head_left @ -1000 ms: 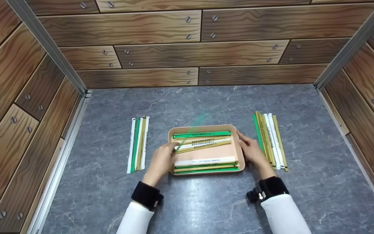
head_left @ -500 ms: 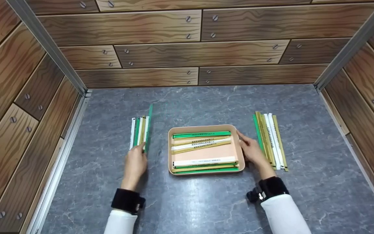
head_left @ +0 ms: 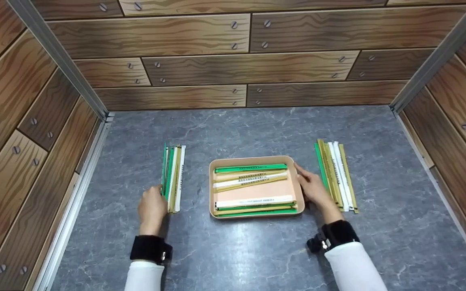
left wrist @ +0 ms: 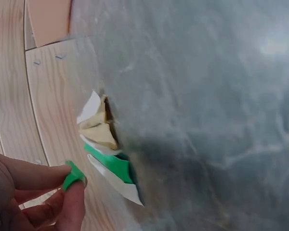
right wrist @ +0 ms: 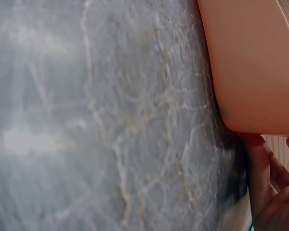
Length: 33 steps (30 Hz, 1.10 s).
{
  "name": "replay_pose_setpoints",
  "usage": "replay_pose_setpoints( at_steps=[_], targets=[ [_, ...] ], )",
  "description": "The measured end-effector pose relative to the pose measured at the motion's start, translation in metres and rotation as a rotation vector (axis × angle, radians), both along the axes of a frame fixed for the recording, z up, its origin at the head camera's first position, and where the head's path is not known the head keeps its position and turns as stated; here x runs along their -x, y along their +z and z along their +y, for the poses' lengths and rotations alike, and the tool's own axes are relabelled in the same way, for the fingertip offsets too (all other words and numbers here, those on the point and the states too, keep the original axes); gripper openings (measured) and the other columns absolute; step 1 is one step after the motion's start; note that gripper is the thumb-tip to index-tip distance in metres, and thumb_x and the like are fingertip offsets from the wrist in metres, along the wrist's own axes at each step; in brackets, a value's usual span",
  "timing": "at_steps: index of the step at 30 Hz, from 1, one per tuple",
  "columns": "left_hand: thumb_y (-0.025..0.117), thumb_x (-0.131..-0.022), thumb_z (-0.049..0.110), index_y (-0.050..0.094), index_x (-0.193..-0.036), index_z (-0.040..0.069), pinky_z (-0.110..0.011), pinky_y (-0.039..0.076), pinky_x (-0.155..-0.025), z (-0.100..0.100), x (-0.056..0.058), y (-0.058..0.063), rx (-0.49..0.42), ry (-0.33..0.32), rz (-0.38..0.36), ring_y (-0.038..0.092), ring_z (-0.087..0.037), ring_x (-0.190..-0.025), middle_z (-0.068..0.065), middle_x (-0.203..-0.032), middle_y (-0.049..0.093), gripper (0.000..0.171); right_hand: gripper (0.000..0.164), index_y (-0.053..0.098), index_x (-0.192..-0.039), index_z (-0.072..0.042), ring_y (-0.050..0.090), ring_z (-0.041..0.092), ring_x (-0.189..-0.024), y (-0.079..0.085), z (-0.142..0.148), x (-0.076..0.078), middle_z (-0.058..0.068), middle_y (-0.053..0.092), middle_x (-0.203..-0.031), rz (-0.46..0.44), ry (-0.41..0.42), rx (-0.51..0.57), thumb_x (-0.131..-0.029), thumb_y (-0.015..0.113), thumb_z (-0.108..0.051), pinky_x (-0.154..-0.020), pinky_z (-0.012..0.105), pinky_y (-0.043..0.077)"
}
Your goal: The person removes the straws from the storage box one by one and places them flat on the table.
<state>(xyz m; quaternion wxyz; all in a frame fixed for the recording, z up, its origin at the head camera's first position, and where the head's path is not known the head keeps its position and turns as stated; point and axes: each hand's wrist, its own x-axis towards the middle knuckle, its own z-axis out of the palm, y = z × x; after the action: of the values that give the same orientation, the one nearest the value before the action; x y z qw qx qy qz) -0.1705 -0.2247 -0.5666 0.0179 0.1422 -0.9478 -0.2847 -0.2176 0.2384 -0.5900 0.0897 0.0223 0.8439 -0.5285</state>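
Observation:
My left hand (head_left: 152, 206) pinches the near end of a long, thin green stick packet (left wrist: 74, 175) between thumb and finger. That packet stands along the left side of a row of green, white and gold stick packets (head_left: 178, 178) on the table. In the left wrist view the row's folded ends lie just beyond my fingertips. My right hand (head_left: 317, 193) touches the outer right wall of a shallow peach tray (head_left: 212, 198), its fingers fairly straight. Inside the tray, green, gold and white packets lie crosswise in a far and a near group.
Right of the tray a second, slightly fanned bundle of green, gold and white packets (head_left: 338, 176) lies beside my right hand. The grey marbled table (head_left: 249, 129) is enclosed by wood-patterned walls (head_left: 200, 68) at the back and both sides.
My left hand has carried the green packet leftward from above the tray, over the left row, to that row's left side. My right hand and the tray have stayed put.

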Motion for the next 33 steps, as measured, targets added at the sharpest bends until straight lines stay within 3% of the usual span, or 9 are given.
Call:
replay_pose_setpoints(
  at_steps=[5, 12, 17, 22, 26, 33],
  targets=[
    [0.048, -0.092, -0.003, 0.068, -0.120, 0.000, -0.057, 0.050, -0.065, -0.003, -0.001, -0.002, 0.027, -0.014, -0.017, 0.064, -0.043, -0.082, -0.026, -0.100, 0.067, 0.034, 0.047, 0.038, -0.151, -0.015, 0.046, 0.037, -0.128, 0.000, 0.000, 0.001, 0.025, 0.038, -0.148, 0.007, 0.001, 0.006, -0.105, 0.045, -0.017, -0.098, 0.044, 0.044],
    [0.052, -0.096, 0.005, 0.064, -0.125, -0.002, -0.058, 0.050, -0.068, -0.002, 0.002, -0.002, 0.050, -0.012, 0.001, 0.065, -0.044, -0.087, -0.028, -0.105, 0.066, 0.033, 0.047, 0.037, -0.151, -0.012, 0.036, 0.039, -0.136, -0.001, 0.001, 0.001, 0.026, 0.036, -0.148, 0.022, 0.015, -0.008, -0.105, 0.045, -0.016, -0.108, 0.050, 0.034],
    [0.061, -0.093, 0.007, 0.065, -0.123, -0.002, -0.057, 0.052, -0.065, 0.010, 0.003, 0.003, 0.068, -0.052, 0.077, 0.066, -0.044, -0.084, -0.027, -0.105, 0.067, 0.031, 0.047, 0.038, -0.151, -0.011, 0.036, 0.040, -0.136, -0.001, 0.002, 0.001, 0.026, 0.037, -0.148, 0.033, 0.022, -0.023, -0.105, 0.046, -0.017, -0.109, 0.050, 0.032],
    [0.065, -0.087, 0.001, 0.070, -0.109, -0.002, -0.052, 0.053, -0.061, 0.041, 0.001, 0.011, 0.109, -0.195, 0.240, 0.066, -0.041, -0.077, -0.023, -0.096, 0.068, 0.023, 0.046, 0.040, -0.150, -0.010, 0.037, 0.040, -0.135, -0.001, 0.002, 0.000, 0.027, 0.039, -0.146, 0.052, 0.014, -0.034, -0.105, 0.046, -0.014, -0.109, 0.050, 0.032],
    [0.067, -0.085, 0.000, 0.070, -0.109, -0.001, -0.047, 0.055, -0.067, 0.071, 0.002, 0.014, 0.137, -0.353, 0.302, 0.066, -0.036, -0.080, -0.019, -0.096, 0.068, 0.025, 0.045, 0.041, -0.148, -0.007, 0.040, 0.040, -0.132, -0.002, 0.002, 0.000, 0.028, 0.042, -0.144, 0.070, 0.007, -0.038, -0.104, 0.047, -0.011, -0.107, 0.050, 0.034],
    [0.071, -0.086, 0.006, 0.065, -0.125, 0.000, -0.045, 0.053, -0.085, 0.119, 0.004, 0.011, 0.085, -0.613, 0.237, 0.064, -0.034, -0.099, -0.019, -0.113, 0.065, 0.039, 0.045, 0.041, -0.148, -0.007, 0.039, 0.039, -0.133, -0.002, 0.001, 0.000, 0.027, 0.041, -0.144, 0.074, 0.012, -0.033, -0.104, 0.047, -0.010, -0.108, 0.049, 0.033]
  ],
)
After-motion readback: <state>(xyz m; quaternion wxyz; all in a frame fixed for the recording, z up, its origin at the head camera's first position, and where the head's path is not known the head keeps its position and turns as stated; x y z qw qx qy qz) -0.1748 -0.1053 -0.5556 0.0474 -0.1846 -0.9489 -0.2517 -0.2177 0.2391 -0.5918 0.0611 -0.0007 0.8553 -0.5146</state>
